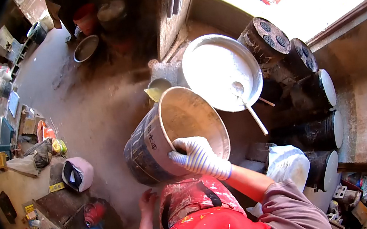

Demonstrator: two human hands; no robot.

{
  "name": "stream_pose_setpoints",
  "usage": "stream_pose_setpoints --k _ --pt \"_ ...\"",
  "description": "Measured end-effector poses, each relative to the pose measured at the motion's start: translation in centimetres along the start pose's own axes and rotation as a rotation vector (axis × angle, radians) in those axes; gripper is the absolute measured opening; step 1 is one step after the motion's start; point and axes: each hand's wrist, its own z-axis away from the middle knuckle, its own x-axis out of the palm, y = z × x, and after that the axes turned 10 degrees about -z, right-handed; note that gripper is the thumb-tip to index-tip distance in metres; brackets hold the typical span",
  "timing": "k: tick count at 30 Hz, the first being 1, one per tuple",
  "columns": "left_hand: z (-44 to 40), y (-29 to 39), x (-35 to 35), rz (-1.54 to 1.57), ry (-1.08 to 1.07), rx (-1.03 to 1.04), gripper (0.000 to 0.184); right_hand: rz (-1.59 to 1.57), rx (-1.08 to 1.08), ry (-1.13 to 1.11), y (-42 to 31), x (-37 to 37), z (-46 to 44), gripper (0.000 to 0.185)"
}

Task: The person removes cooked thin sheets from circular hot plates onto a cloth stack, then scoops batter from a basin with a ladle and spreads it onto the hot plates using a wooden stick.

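My right hand, in a white glove with blue stripes, grips the rim of a large dark bucket. The bucket is tilted, its mouth facing up and right, and its inner wall is coated with brownish residue. White lettering shows on its outside. My left hand is bare and hangs below the bucket's lower left side, fingers apart and holding nothing. Just beyond the bucket stands a wide metal basin of white liquid or paste. A long-handled ladle rests in it, its handle over the rim.
A small container sits between bucket and basin. Black drums line the right wall, near a white sack. Perforated-top cylinders stand by the bright opening. At left are a pink-lined bag and a cluttered cabinet. A shallow pan lies farther back.
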Motion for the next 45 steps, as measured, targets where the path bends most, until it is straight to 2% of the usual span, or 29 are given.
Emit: stream_pose_setpoints --k 1,5,7,9,13,15,18,19,20,21,22,24,25,26,28,33,35,37,38,39,45 --pt "-0.2 0.1 0.1 0.039 -0.023 0.056 0.033 0.013 -0.037 -0.002 -0.9 -1.2 -0.5 0.020" --pt "1.0 3.3 1.3 0.042 -0.026 0.119 0.032 -0.126 0.038 0.040 -4.9 -7.0 -2.9 0.022" --pt "1.2 4.6 1.6 -0.101 -0.008 0.063 0.032 -0.067 -0.001 0.171 -5.3 -9.9 -4.9 0.019" --pt "1.0 4.9 2.3 -0.050 0.009 0.052 0.033 -0.281 -0.094 0.254 -7.3 -12.8 -6.7 0.017" --pt "1.0 4.5 3.4 -0.057 0.085 -0.029 0.035 -0.189 -0.252 0.359 -9.2 -21.2 -11.6 0.026" --pt "0.6 2.6 3.9 -0.035 0.156 -0.069 0.036 -0.357 -0.234 0.459 -10.6 -24.3 -13.4 0.031" --pt "-0.1 -5.1 4.0 -0.047 0.289 -0.142 0.038 -0.143 -0.251 0.526 -10.8 -32.0 -18.6 0.027" --pt "0.1 -7.8 4.7 -0.039 0.381 -0.174 0.039 -0.209 -0.303 0.506 -10.8 -33.8 -20.1 0.026" --pt "0.8 -9.5 5.5 -0.044 0.408 -0.201 0.033 -0.086 -0.288 0.567 -10.6 -36.2 -22.3 0.027" --pt "1.6 -13.0 5.6 0.171 0.322 -0.197 0.029 0.042 -0.271 0.629 -10.2 -38.8 -24.6 0.027" --pt "2.9 -15.8 6.4 0.555 0.235 -0.335 0.017 0.048 -0.274 0.610 -9.2 -41.2 -27.1 0.027" --pt "5.6 -22.1 9.3 -0.290 0.289 -0.294 0.012 0.071 -0.466 0.573 -5.7 -45.0 -32.0 0.025" --pt "7.8 -20.8 11.2 -0.294 0.301 -0.313 0.012 0.057 -0.454 0.560 -3.9 -46.4 -33.9 0.025" --pt "10.2 -19.2 14.0 -0.144 0.307 -0.365 0.020 0.173 -0.464 0.586 -2.4 -47.5 -35.9 0.030" --pt "11.3 -14.4 17.5 -0.066 0.339 -0.490 0.019 0.379 -0.468 0.656 -0.2 -50.0 -39.2 0.034" --pt "13.6 -6.7 22.6 -0.063 0.348 -0.615 0.019 0.227 -0.544 0.716 4.1 -55.8 -42.7 0.035" --pt "13.8 -5.0 23.1 -0.084 0.328 -0.627 0.019 0.345 -0.575 0.789 4.8 -58.0 -43.3 0.039" --pt "13.1 -3.7 22.7 -0.112 0.291 -0.632 0.020 0.252 -0.626 0.745 5.0 -59.5 -41.7 0.032" --pt "12.7 -3.0 22.1 -0.127 0.274 -0.634 0.020 0.334 -0.493 0.744 4.9 -61.7 -41.8 0.040" --pt "12.2 -2.4 21.2 -0.144 0.256 -0.641 0.020 0.314 -0.564 0.772 6.0 -63.0 -40.8 0.039" --pt "8.4 -0.7 16.1 -0.227 0.178 -0.651 0.021 0.424 -0.555 0.836 2.4 -62.5 -24.0 0.034"
